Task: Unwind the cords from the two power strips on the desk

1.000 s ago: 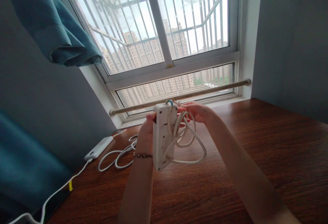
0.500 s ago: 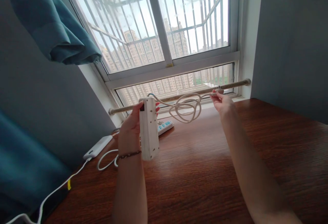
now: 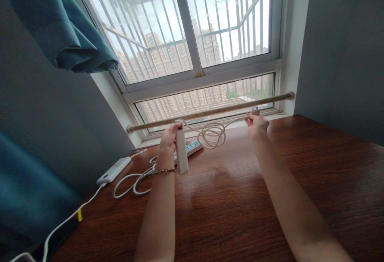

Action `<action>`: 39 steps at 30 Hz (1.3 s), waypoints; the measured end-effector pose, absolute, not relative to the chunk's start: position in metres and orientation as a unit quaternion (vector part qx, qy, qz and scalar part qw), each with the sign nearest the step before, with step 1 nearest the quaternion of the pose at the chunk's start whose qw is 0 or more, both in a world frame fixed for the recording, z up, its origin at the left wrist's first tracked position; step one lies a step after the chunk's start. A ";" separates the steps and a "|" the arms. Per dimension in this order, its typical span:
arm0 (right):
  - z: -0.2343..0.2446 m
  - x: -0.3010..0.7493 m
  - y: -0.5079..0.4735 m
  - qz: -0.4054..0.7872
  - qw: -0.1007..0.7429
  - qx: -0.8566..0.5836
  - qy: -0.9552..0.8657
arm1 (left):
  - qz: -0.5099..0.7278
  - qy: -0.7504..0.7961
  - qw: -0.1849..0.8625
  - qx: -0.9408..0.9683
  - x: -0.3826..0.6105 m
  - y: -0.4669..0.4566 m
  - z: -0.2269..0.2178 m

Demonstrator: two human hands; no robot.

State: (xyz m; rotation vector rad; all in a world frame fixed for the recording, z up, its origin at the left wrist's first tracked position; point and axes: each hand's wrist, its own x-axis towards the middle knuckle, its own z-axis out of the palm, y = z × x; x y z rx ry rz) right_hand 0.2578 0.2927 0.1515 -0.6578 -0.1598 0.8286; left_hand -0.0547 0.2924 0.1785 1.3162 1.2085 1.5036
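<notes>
My left hand [image 3: 169,137] is closed around the upper end of a white power strip [image 3: 182,152], which hangs upright with its narrow side towards me. From its top a white cord [image 3: 212,135] runs to the right, looped into a loose tangle in mid-air. My right hand [image 3: 256,124] pinches the cord's far end just below the plug [image 3: 255,112]. Behind the held strip, a second power strip [image 3: 194,146] with blue-green sockets lies on the wooden table [image 3: 228,210], partly hidden by my left hand and the held strip.
A white power bank [image 3: 114,171] with a cable lies at the table's left edge. White cable loops [image 3: 133,186] rest beside my left forearm. A horizontal rod [image 3: 210,112] spans the window recess at the back. A blue curtain [image 3: 66,38] hangs at the left.
The held power strip has turned from its broad back to its narrow side and moved slightly right and away. My right hand has lowered a little, and the cord tangle has shifted left.
</notes>
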 end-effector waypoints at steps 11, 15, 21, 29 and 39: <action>0.155 0.252 0.292 0.284 0.898 -0.316 -0.112 | 0.374 0.508 0.140 0.763 -0.030 0.282 0.163; 0.154 0.249 0.292 0.304 0.904 -0.273 -0.128 | 0.326 0.516 0.100 0.786 -0.010 0.285 0.148; 0.148 0.247 0.291 0.380 0.872 -0.230 -0.205 | 0.258 0.548 0.073 0.793 0.005 0.294 0.123; 0.132 0.233 0.299 0.518 0.711 -0.392 -0.270 | 0.192 0.572 0.051 0.796 0.009 0.307 0.099; 0.086 0.235 0.323 0.455 0.784 -0.410 -0.106 | 0.140 0.584 0.046 0.798 0.000 0.329 0.070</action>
